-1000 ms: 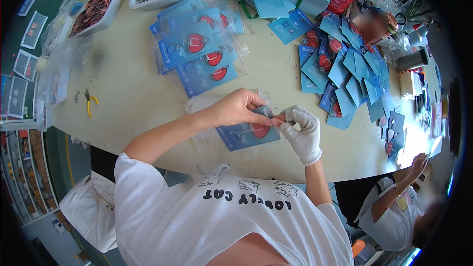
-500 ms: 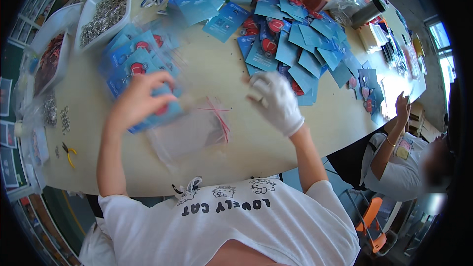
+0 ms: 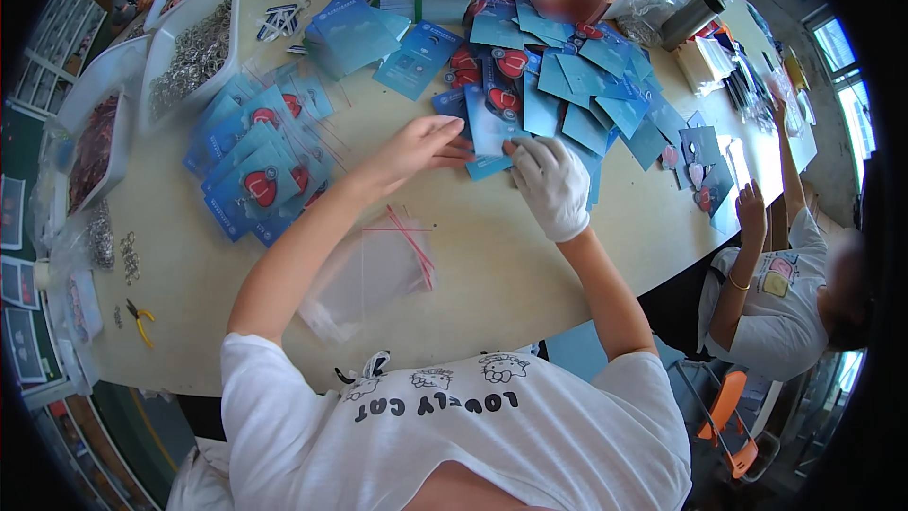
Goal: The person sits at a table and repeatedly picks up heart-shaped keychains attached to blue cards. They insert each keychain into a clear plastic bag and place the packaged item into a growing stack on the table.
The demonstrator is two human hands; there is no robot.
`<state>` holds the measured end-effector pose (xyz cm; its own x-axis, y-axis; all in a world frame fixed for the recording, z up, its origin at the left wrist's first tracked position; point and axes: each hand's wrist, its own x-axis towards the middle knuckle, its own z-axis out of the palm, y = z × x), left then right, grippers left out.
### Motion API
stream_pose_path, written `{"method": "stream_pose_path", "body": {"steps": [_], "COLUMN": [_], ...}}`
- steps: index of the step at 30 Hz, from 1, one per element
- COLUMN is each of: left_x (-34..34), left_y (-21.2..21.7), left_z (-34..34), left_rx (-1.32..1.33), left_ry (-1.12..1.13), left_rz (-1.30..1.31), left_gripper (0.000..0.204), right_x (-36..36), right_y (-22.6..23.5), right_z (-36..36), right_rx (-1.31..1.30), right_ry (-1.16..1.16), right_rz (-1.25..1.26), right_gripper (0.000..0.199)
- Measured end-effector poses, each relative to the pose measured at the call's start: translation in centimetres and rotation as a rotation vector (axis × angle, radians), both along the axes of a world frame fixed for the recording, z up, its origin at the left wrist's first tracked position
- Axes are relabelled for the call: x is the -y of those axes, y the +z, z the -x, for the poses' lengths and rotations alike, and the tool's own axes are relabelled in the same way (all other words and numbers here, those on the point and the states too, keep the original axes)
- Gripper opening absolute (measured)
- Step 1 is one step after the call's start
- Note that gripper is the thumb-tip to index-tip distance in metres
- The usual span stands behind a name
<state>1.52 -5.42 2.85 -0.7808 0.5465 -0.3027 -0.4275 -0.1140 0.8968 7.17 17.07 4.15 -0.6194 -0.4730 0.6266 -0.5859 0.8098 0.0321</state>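
Head view: flat blue card point(image 3: 487, 128)

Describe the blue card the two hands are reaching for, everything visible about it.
The flat rectangular blue card looks like thin printed cardboard, lighter blue than some around it. It lies flat on the beige table at the near edge of a loose heap of similar blue cards, some carrying red heart-shaped pieces. The bare left hand touches its left edge with the fingertips; the white-gloved right hand meets its lower right corner. Whether a red piece is on it cannot be told.
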Motion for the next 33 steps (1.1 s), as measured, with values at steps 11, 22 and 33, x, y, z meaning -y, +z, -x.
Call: {"method": "stream_pose_path", "body": {"steps": [11, 22, 33], "left_x": [-2.3, 3.0, 2.9], "left_y": [-1.4, 3.2, 5.2], "left_z": [0.4, 3.2, 0.7], "left_rx": [0.086, -0.325, -0.223], "left_ry": [0.309, 0.044, 0.16], "left_rz": [-0.34, -0.892, -0.958], "left_gripper": [0.027, 0.025, 0.03], "right_x": [1.5, 5.0, 10.8], "right_y": [-2.1, 2.1, 1.0], "right_z": [-1.7, -3.2, -3.2], "right_rx": [0.088, 0.759, 1.499], "right_ry": [0.182, 0.168, 0.31], "right_rz": [0.103, 0.95, 1.673], "right_gripper": [0.015, 0.014, 0.047]}}
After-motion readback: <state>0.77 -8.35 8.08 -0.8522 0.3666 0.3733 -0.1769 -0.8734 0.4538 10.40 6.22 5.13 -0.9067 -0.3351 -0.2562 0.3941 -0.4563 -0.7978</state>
